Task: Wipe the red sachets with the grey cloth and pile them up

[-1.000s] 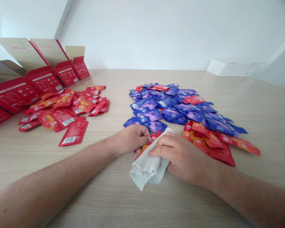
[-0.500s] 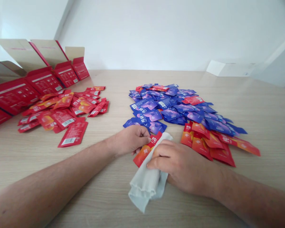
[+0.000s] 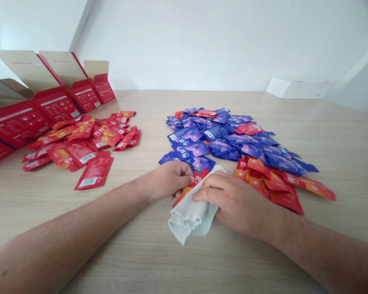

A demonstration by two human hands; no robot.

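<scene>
My left hand [image 3: 173, 179] is closed on the left edge of a red and orange sachet [image 3: 199, 176], pinching it over the table. In my right hand [image 3: 230, 200] is a folded white cloth [image 3: 190, 212], gripped between thumb and fingers. The cloth lies across the sachet's face and hides much of it; its loose end hangs toward me. Just behind my hands spreads a heap of blue and purple sachets [image 3: 214, 132] with a few red ones among them. Several red and orange sachets [image 3: 270, 183] lie at the heap's front right, beside my right hand.
A pile of red sachets [image 3: 79, 151] lies on the left of the wooden table [image 3: 135, 253]. Behind it stand red cartons [image 3: 58, 104] in a row, flaps raised. A white box [image 3: 297, 88] sits at the back right, near the wall.
My right hand has moved the cloth up and slightly right over the sachet, and the cloth's hanging end has risen. My left hand holds its place.
</scene>
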